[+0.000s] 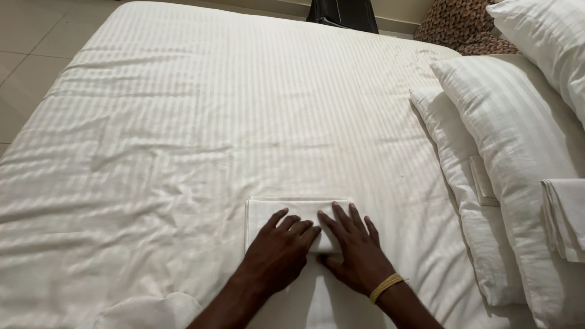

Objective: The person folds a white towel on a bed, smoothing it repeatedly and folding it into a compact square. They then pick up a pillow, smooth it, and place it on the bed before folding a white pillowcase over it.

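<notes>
Pressing flat on a folded white towel (292, 213), the left hand (277, 253) and the right hand (359, 253) lie side by side with fingers spread and palms down, neither grip closed around anything. The towel is a soft, neat rectangle lying near the close edge of the bed (201, 109), whose cream sheet is woven in fine satin stripes and shows shallow wrinkles. A thin yellow band (386, 286) circles the right wrist. To the right, two striped white pillows (493, 158) lie stacked and overlapping, plump and smooth, with a third pillow (542, 36) at the top corner. Another folded white cloth (563, 216) rests on the upper pillow at the right edge. Beyond the bed stand a dark bag (344, 13) and a brown patterned cushion (460, 24), with pale floor tiles (30, 42) on the left.
</notes>
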